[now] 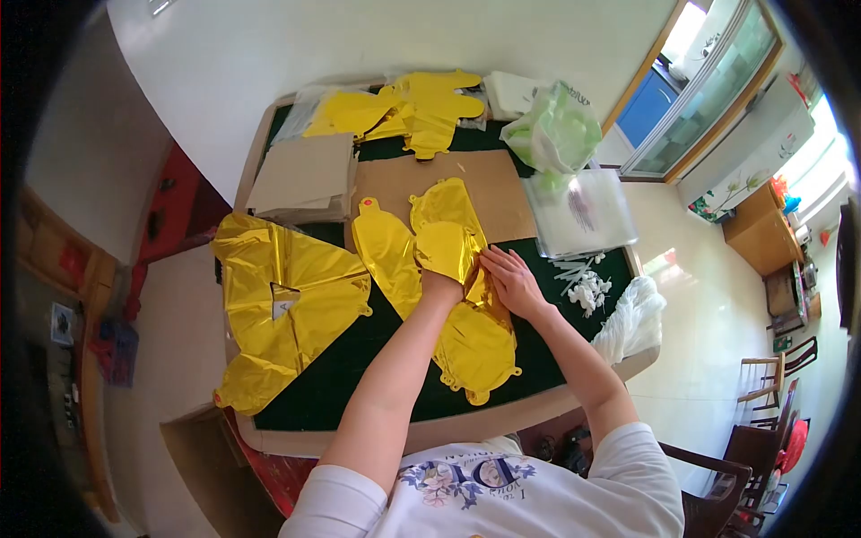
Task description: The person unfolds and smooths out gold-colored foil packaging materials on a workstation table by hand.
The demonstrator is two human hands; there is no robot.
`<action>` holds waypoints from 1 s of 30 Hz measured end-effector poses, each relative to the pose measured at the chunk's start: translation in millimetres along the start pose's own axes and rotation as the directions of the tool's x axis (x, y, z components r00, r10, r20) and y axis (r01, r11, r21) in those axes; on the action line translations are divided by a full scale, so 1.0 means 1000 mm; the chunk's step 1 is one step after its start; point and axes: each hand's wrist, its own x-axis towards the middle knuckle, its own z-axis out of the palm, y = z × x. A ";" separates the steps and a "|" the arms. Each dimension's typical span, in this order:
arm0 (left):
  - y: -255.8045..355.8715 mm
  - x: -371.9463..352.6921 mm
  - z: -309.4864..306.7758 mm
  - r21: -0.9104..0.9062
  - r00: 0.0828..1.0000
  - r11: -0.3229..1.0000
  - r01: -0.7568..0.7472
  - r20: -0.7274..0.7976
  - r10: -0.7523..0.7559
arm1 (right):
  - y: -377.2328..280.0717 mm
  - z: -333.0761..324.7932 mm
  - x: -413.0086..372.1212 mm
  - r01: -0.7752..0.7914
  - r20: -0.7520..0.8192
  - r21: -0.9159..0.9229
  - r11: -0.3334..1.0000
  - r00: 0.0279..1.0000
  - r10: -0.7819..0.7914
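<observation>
A flat, uninflated gold foil balloon [480, 345] lies in front of me, partly folded, with small tabs along its edges. The fingers of my left hand [441, 287] are hidden beneath a raised fold of that foil; only the back of the hand near the wrist shows. My right hand [513, 282] rests on the balloon's right side with fingers stretched out and lying flat. Left of my hands is another flat gold foil balloon [314, 300], with a small triangular hole in its middle.
Behind the balloon lies a cardboard sheet [498, 188], with stacked grey-brown card [300, 179] to its left. More gold foil [435, 108] sits at the back. Clear plastic sleeves [583, 215], a green-white bag [558, 134], white straws [574, 269] and a white plastic bundle [630, 318] line the right side.
</observation>
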 end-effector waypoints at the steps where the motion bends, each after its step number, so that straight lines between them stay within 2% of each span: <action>1: 0.003 -0.001 -0.006 -0.036 1.000 0.999 0.014 0.016 -0.013 | 0.000 0.000 0.000 -0.001 0.000 -0.003 1.000 1.000 0.001; 7: 0.006 0.003 -0.009 -0.031 0.997 0.999 0.025 0.069 -0.023 | 0.000 0.004 -0.002 -0.018 -0.007 -0.006 1.000 1.000 0.018; 10: -0.002 0.005 -0.004 -0.174 0.992 0.983 -0.067 -0.115 0.047 | 0.002 0.005 -0.001 -0.019 -0.007 -0.011 1.000 1.000 0.018; 13: -0.008 0.014 -0.030 -0.422 0.984 0.906 -0.038 -0.173 -0.039 | 0.001 0.004 -0.001 -0.015 -0.010 -0.014 1.000 1.000 0.015; 14: -0.006 0.019 -0.060 -0.426 0.997 0.903 0.047 -0.033 -0.068 | 0.000 0.004 -0.001 -0.017 -0.011 -0.014 1.000 1.000 0.017; 15: -0.009 0.020 -0.069 -0.378 0.972 0.900 0.216 -0.004 -0.235 | 0.001 0.004 -0.002 -0.016 -0.010 -0.015 1.000 1.000 0.016; 16: -0.020 0.019 -0.074 -0.359 0.946 0.919 0.161 -0.210 -0.248 | 0.001 0.004 -0.002 -0.016 -0.010 -0.016 1.000 1.000 0.016; 17: -0.027 0.017 -0.078 -0.330 0.879 0.937 0.111 -0.407 -0.248 | 0.001 0.004 -0.002 -0.016 -0.010 -0.017 1.000 1.000 0.016; 20: 0.010 0.021 -0.093 -0.246 0.829 0.955 -0.164 -0.560 -0.002 | 0.001 0.005 -0.002 -0.015 -0.019 -0.010 1.000 1.000 0.015; 21: 0.020 0.019 -0.084 -0.167 0.883 0.956 -0.242 -0.446 0.145 | 0.001 0.005 -0.002 -0.014 -0.014 -0.009 1.000 1.000 0.014; 22: 0.020 0.019 -0.056 -0.040 0.889 0.948 -0.315 -0.362 0.280 | 0.002 0.006 -0.003 -0.009 -0.012 -0.010 1.000 1.000 0.009; 23: 0.027 0.013 -0.046 0.061 0.928 0.945 -0.322 -0.180 0.328 | 0.002 0.005 -0.002 -0.003 -0.012 -0.015 1.000 1.000 0.002; 24: 0.024 0.010 -0.023 0.116 0.956 0.951 -0.287 -0.029 0.292 | 0.003 0.005 -0.001 0.006 -0.014 -0.009 1.000 1.000 -0.006; 27: 0.023 0.001 -0.016 0.070 0.975 0.985 -0.157 0.167 0.144 | 0.004 0.003 0.001 0.020 -0.014 0.001 1.000 1.000 -0.020; 30: 0.020 -0.002 -0.012 0.119 0.976 0.977 -0.176 0.150 0.157 | 0.002 0.002 -0.001 0.008 0.008 -0.003 1.000 1.000 -0.008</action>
